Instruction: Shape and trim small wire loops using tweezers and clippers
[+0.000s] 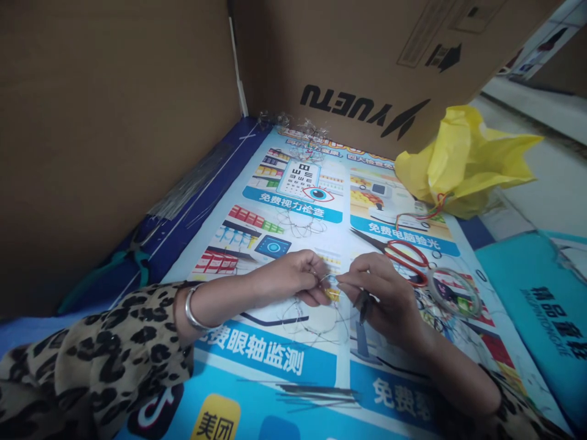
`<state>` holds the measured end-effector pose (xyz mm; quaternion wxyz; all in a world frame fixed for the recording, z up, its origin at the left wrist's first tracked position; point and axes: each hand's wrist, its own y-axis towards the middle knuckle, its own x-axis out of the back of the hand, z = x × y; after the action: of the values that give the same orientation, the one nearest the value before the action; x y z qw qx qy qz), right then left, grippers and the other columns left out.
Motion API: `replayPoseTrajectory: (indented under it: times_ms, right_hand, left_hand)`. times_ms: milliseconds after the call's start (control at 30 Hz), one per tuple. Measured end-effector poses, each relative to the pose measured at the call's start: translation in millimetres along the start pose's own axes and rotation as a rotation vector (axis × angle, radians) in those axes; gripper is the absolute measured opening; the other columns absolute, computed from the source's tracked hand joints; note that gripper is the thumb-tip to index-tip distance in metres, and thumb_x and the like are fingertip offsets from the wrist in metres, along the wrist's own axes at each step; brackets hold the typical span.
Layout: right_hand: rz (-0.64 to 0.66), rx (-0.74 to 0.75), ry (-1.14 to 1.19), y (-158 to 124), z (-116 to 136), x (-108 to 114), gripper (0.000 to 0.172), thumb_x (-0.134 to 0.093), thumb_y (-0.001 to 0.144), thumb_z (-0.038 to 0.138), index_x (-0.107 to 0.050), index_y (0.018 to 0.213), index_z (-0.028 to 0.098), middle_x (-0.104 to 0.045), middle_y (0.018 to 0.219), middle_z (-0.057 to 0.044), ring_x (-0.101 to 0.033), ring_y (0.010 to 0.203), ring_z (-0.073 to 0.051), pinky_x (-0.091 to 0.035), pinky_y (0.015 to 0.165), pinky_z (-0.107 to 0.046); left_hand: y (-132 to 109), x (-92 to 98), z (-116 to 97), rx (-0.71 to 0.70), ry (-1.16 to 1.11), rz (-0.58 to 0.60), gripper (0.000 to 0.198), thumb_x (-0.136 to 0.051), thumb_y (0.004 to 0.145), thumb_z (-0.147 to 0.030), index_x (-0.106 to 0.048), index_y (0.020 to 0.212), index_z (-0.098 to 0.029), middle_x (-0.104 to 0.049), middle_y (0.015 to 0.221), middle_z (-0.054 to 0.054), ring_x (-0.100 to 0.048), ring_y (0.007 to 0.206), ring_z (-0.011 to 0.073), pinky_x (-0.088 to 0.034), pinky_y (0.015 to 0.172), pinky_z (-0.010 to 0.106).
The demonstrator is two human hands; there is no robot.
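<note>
My left hand (293,276) and my right hand (383,296) meet over a printed poster (275,360), fingertips nearly touching. Both pinch a thin bent wire piece with a small yellow bit (332,293) between them. A dark slim tool (362,304) also sticks out of my right hand's fingers. Loose thin wire loops (316,327) lie on the poster just under the hands. My left wrist wears a silver bangle (192,308) below a leopard-print sleeve.
Red-handled scissors (406,260) and a roll of clear tape (454,292) lie right of my hands. A yellow plastic bag (468,159) sits at the back right. Cardboard walls (114,122) enclose left and back. Straight wires (188,183) lie left, bent pieces (305,140) at back.
</note>
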<state>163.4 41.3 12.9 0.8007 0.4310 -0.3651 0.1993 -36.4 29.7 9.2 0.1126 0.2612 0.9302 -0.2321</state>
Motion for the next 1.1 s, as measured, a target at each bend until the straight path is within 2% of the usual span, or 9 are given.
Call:
replayPoseTrajectory:
  times_ms: [167, 433, 700, 800, 900, 1000, 1100]
  right_hand:
    - [-0.020, -0.023, 0.013, -1, -1, -1, 0.028, -0.057, 0.070, 0.003, -0.059, 0.089, 0.022, -0.056, 0.079, -0.002, -0.052, 0.074, -0.015, -0.039, 0.066, -0.032]
    - [-0.031, -0.049, 0.016, -2, 0, -2, 0.023, -0.057, 0.073, 0.007, -0.060, 0.089, 0.023, -0.057, 0.078, -0.002, -0.053, 0.074, -0.015, -0.041, 0.066, -0.032]
    - [0.004, -0.115, 0.080, 0, 1, 2, 0.014, -0.056, 0.077, 0.013, -0.061, 0.086, 0.022, -0.059, 0.078, -0.003, -0.055, 0.077, -0.016, -0.043, 0.069, -0.033]
    - [-0.035, -0.234, 0.163, 3, 2, 12, 0.011, -0.052, 0.082, 0.018, -0.062, 0.084, 0.022, -0.061, 0.081, -0.003, -0.057, 0.080, -0.015, -0.046, 0.069, -0.030]
    - [-0.131, -0.498, 0.167, 4, -3, 21, 0.021, -0.045, 0.087, 0.030, -0.063, 0.080, 0.022, -0.064, 0.083, -0.004, -0.059, 0.082, -0.016, -0.048, 0.067, -0.029]
    - [-0.076, -0.744, 0.217, 2, -15, 20, 0.034, -0.038, 0.088, 0.042, -0.064, 0.083, 0.020, -0.065, 0.077, -0.004, -0.060, 0.069, -0.016, -0.047, 0.053, -0.026]
    - [-0.083, -0.780, 0.287, -2, -25, 11, 0.040, -0.037, 0.088, 0.045, -0.063, 0.077, 0.017, -0.066, 0.082, -0.006, -0.061, 0.071, -0.016, -0.049, 0.060, -0.028]
  left_hand:
    - [-1, -1.2, -1, 0.001, 0.051, -0.017, 0.009, -0.046, 0.078, -0.006, -0.047, 0.082, -0.014, -0.065, 0.072, 0.005, -0.066, 0.068, 0.0116, -0.050, 0.063, 0.023]
    - [-1, -1.4, -1, -0.016, 0.075, -0.029, 0.005, -0.048, 0.081, -0.009, -0.048, 0.081, -0.014, -0.065, 0.070, 0.005, -0.064, 0.064, 0.0100, -0.050, 0.060, 0.022]
    - [1, 1.8, 4, -0.060, 0.071, -0.055, 0.004, -0.053, 0.080, -0.015, -0.049, 0.080, -0.014, -0.062, 0.061, 0.001, -0.062, 0.056, 0.0087, -0.050, 0.057, 0.022]
    - [1, 1.7, 4, -0.104, 0.063, -0.072, 0.006, -0.053, 0.080, -0.016, -0.048, 0.077, -0.014, -0.061, 0.058, 0.001, -0.060, 0.054, 0.0086, -0.048, 0.055, 0.021]
    - [0, 1.3, 4, -0.119, 0.075, -0.087, 0.006, -0.051, 0.080, -0.014, -0.047, 0.076, -0.015, -0.060, 0.056, 0.001, -0.059, 0.052, 0.0089, -0.046, 0.054, 0.022]
    - [0, 1.4, 4, -0.110, 0.081, -0.114, 0.006, -0.052, 0.079, -0.014, -0.047, 0.078, -0.016, -0.060, 0.054, 0.000, -0.058, 0.050, 0.0095, -0.045, 0.053, 0.023]
    - [1, 1.8, 4, -0.106, 0.086, -0.128, 0.008, -0.054, 0.078, -0.016, -0.047, 0.080, -0.016, -0.060, 0.054, -0.001, -0.057, 0.050, 0.0101, -0.045, 0.053, 0.024]
